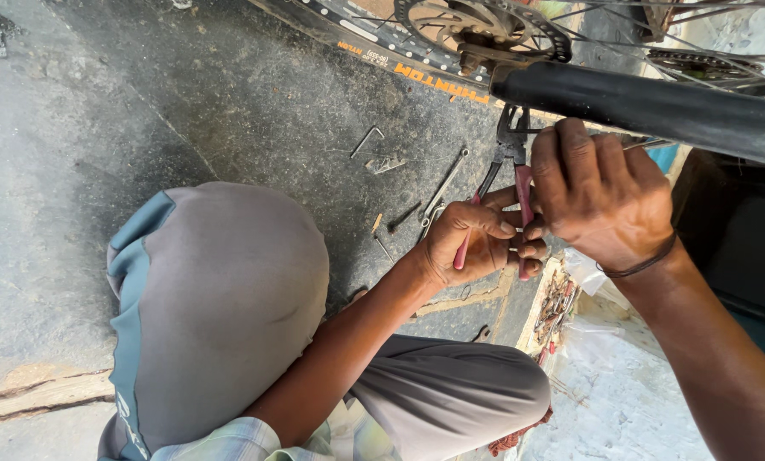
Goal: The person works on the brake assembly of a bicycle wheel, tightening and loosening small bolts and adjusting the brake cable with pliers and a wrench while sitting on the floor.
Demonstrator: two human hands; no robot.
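My left hand (476, 241) grips the red handles of a pair of pliers (510, 162), whose dark jaws point up toward a black bicycle frame tube (656, 107). Close beside it, my right hand (600, 196) is curled, its fingers touching the pliers' upper handle and a thin cable under the tube; a dark band sits on that wrist. Above the tube are the wheel hub with a brake disc (485, 30) and the tyre (382, 51). What the jaws bite on is hidden by my right hand.
My bent knees in grey trousers (220, 290) fill the lower left. On the dark concrete floor lie an allen key (367, 141), a long spanner (445, 183) and small metal parts. A wooden box of small hardware (556, 307) stands to the lower right.
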